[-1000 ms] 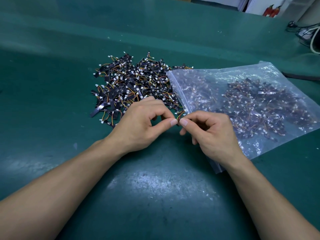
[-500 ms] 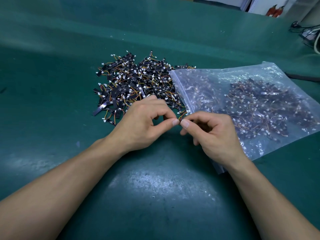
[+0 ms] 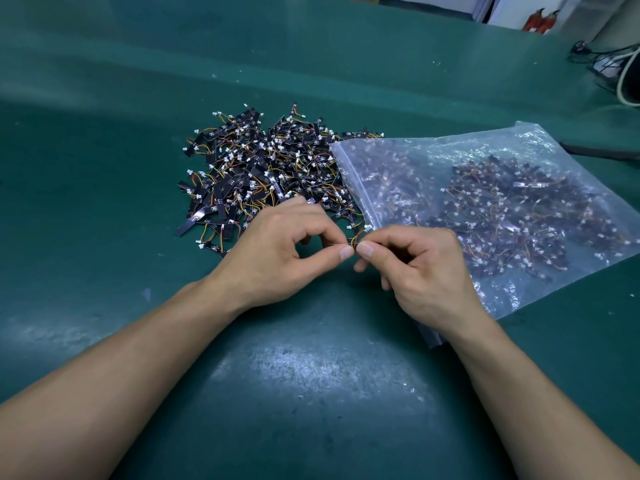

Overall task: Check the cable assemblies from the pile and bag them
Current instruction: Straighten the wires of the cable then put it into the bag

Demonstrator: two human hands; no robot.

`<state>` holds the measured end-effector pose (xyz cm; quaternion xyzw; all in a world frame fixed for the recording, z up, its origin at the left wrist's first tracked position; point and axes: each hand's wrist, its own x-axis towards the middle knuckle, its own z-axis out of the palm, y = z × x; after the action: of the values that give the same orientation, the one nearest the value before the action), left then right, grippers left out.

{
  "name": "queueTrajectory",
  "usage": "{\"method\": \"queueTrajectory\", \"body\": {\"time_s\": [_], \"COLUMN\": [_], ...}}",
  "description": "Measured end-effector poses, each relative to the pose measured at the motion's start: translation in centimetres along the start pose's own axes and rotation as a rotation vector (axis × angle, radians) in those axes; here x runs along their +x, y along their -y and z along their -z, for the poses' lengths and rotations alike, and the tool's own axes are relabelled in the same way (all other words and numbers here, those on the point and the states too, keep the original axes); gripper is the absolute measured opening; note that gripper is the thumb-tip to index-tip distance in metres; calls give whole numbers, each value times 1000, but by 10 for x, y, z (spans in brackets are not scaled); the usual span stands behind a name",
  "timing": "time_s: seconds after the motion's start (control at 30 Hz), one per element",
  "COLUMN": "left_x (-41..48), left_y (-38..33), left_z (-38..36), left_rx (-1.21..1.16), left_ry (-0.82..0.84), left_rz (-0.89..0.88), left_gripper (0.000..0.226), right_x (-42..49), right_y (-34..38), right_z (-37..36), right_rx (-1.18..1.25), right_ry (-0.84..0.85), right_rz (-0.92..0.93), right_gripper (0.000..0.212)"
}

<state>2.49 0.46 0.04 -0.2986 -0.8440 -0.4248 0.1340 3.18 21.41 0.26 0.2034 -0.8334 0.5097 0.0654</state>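
Table (image 3: pixel 104 174): green mat, scuffed and shiny near you. No print on it.

Bag (image 3: pixel 540 140): clear zip-lock, lying flat on your right, zip edge facing the pile and touching its right side. It's well filled w/ the same assemblies, heaped mostly toward its far-right half. Plastic glare blurs them, so no count. No label or print visible on the bag. The near corner is hidden under your right wrist.

Pile (image 3: pixel 263 168): loose heap of cable assemblies, left of the bag and just beyond your left hand. Each is a black strip + short red/yellow/orange wires + a white plug. Strips carry tiny white marks, too small to read. Near edge of the pile is covered by your left knuckles.

Left hand (image 3: pixel 277 258): thumb + index pinch 1 end of 1 cable assembly (image 3: pixel 358 237); other fingers curled.

Right hand (image 3: pixel 426 271): thumb + index pinch the other end, thumb tips almost touching.

That assembly sits between both hands, over the mat by the bag mouth. Only a bit of wire and 1 white plug show; the rest is hidden by fingers.

Far right, cut off: 2 red cylinders (image 3: pixel 540 20), dark cables (image 3: pixel 609 60).
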Motion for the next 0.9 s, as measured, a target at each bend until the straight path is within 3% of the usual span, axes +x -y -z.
{"method": "queueTrajectory", "body": {"time_s": [0.73, 0.9], "left_x": [2, 4], "left_y": [4, 7], "left_z": [-2, 1], "left_rx": [21, 45], "left_ry": [-30, -76], "left_rz": [-2, 36], "left_gripper": [14, 15], "right_x": [1, 4], "right_y": [1, -6], "right_z": [1, 10], "right_rx": [-7, -106], "right_ry": [-36, -116], "right_rz": [-20, -32], "right_gripper": [13, 23]}}
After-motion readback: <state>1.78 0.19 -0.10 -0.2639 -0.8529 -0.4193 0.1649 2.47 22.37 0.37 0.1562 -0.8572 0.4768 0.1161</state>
